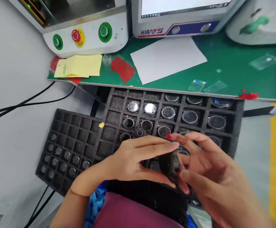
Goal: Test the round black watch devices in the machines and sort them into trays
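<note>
Between my two hands, over the near side of a large black foam tray (109, 133), is a dark round watch-like piece (170, 163), tilted on its edge. My left hand (138, 158) grips it from the left, thumb below and fingers above. On the right, my right hand (207, 171) has its thumb and lower fingers against the piece. A small red bit (168, 136) shows at a fingertip of my right hand. Another round dark piece with small contacts (140, 132) lies just beyond my left hand. Round glass-faced pieces (168, 112) sit in the tray's compartments.
A smaller foam tray (75, 120) with round pieces lies at left. Beyond is a green bench edge (152, 88) with white paper (168, 58), yellow paper (81, 66), red stickers (123, 69) and red scraps (249, 96). Behind stand a monitor (157, 31) and a button panel (90, 39).
</note>
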`<state>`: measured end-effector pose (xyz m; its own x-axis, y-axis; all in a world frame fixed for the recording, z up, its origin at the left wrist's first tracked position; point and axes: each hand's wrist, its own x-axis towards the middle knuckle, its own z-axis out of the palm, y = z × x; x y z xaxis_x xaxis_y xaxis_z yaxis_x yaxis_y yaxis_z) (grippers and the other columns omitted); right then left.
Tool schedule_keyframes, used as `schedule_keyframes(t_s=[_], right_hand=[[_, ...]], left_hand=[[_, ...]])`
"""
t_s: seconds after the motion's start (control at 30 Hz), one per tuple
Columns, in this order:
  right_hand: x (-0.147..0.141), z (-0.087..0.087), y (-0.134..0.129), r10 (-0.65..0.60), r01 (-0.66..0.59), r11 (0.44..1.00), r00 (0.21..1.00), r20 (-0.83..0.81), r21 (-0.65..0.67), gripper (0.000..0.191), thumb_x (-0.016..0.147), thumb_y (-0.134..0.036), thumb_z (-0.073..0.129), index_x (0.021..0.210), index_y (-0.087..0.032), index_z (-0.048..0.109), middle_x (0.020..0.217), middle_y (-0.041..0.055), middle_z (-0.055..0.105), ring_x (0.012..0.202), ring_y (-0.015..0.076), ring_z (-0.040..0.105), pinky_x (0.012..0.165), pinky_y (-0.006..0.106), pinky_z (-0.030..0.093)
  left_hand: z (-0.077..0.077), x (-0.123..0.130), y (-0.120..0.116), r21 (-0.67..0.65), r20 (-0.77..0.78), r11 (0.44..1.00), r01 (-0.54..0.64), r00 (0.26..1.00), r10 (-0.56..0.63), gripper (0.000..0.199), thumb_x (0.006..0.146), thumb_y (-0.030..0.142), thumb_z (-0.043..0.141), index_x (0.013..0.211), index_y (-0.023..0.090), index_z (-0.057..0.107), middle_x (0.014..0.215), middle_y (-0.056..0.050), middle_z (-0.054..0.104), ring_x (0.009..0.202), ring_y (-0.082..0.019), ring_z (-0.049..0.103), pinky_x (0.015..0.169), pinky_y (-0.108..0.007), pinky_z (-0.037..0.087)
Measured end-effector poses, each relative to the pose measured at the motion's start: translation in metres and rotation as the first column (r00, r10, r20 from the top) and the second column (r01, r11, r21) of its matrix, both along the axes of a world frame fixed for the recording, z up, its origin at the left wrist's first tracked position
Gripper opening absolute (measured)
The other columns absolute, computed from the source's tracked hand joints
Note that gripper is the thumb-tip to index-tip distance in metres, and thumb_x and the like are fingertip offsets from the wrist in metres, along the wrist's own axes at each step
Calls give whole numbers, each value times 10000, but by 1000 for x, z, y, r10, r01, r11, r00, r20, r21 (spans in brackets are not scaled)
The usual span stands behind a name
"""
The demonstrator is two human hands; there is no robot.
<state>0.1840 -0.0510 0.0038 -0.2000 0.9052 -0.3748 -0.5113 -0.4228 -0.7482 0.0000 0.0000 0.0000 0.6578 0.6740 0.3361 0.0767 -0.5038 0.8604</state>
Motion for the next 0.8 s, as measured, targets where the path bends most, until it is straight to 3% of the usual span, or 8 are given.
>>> schedule_keyframes(t_s=[0.27, 0.47, 0.63, 0.73, 0.8], right_hand=[[2, 2, -2, -37, 37, 999, 999, 13, 8, 430, 749, -142, 775, 1076, -363, 605, 1205, 16, 559, 605, 68, 590, 396, 149, 524], [3, -3, -6, -45, 45, 999, 999, 14, -23, 554, 710, -132, 800, 1150, -376, 568, 1142, 14, 601, 611, 95, 612, 401, 175, 532], [-4, -14, -7, -96, 95, 991, 995, -16, -89, 648, 599, -230, 897, 1163, -345, 599, 1089, 26, 665, 791, 142, 672, 683, 255, 608], [-15, -15, -6, -193, 193, 975, 981, 14, -107, 686, 530, -295, 930, 1138, -337, 615, 1089, 33, 683, 948, 200, 677, 771, 309, 600], [-22, -12, -7, -238, 236, 964, 971, -6, -123, 682, 545, -404, 910, 1152, -319, 612, 1127, 61, 682, 993, 243, 672, 782, 367, 598]], left_hand=[[0, 0, -2, -6, -1, 1000, -5, 1000, 5, 606, 813, 308, 727, 1366, 173, 519, 1226, -139, 668, 1136, -197, 652, 968, -297, 557], [5, -2, -3, 13, -51, 1000, -8, 999, 9, 622, 831, 326, 705, 1398, 186, 491, 1176, -126, 681, 1074, -188, 669, 918, -293, 577], [7, -4, -1, -5, -45, 1000, 9, 999, -10, 672, 786, 325, 753, 1398, 207, 503, 1225, -126, 677, 1078, -211, 675, 907, -303, 583], [3, -2, 1, -157, -17, 988, 9, 1000, -12, 615, 726, 327, 807, 1301, 235, 611, 1203, -112, 698, 1038, -233, 696, 907, -334, 584], [-1, 1, 0, -380, 82, 924, 44, 997, -14, 625, 693, 338, 834, 1277, 241, 635, 1170, -110, 716, 994, -240, 713, 881, -344, 591]])
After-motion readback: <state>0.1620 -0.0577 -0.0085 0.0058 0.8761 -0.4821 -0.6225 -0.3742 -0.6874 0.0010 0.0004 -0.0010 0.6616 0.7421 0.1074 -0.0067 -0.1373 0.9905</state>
